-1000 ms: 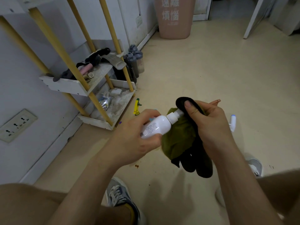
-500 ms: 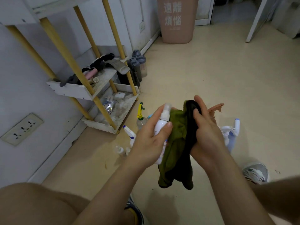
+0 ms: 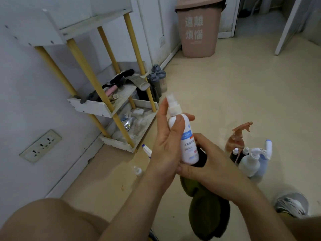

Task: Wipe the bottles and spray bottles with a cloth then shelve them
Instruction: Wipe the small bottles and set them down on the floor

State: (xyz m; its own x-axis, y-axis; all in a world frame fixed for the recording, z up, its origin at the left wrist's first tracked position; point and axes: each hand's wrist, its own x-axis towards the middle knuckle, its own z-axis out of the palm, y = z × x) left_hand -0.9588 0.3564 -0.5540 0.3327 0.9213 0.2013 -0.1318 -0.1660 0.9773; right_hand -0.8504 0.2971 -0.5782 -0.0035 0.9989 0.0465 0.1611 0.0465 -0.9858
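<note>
Flooring [image 3: 243, 94] of pale cream fills the centre and right of the frame, meeting a white wall [image 3: 26, 101] at the left; a wall socket [image 3: 40, 146] sits low on it at mid left. A white shelf rack [image 3: 90, 108] on yellow poles stands against the wall at upper left, its tiers dusty and cluttered; a pinkish bin [image 3: 198, 32] with pale characters stands at top centre. A cluster of bottles [image 3: 249, 162] stands on the floor at mid right, a brown trigger sprayer [image 3: 237, 141] among them. A dark green cloth [image 3: 205, 211] hangs at lower centre, bunched in the right hand [image 3: 208, 164], whose fingers curl round it just under the bottle's base. The left hand [image 3: 166, 146] grips the white spray bottle [image 3: 188, 145] at frame centre, thumb across its front, fingers wrapped behind; the bottle stands near upright, with a white pump head and a blue-and-orange printed label.
</note>
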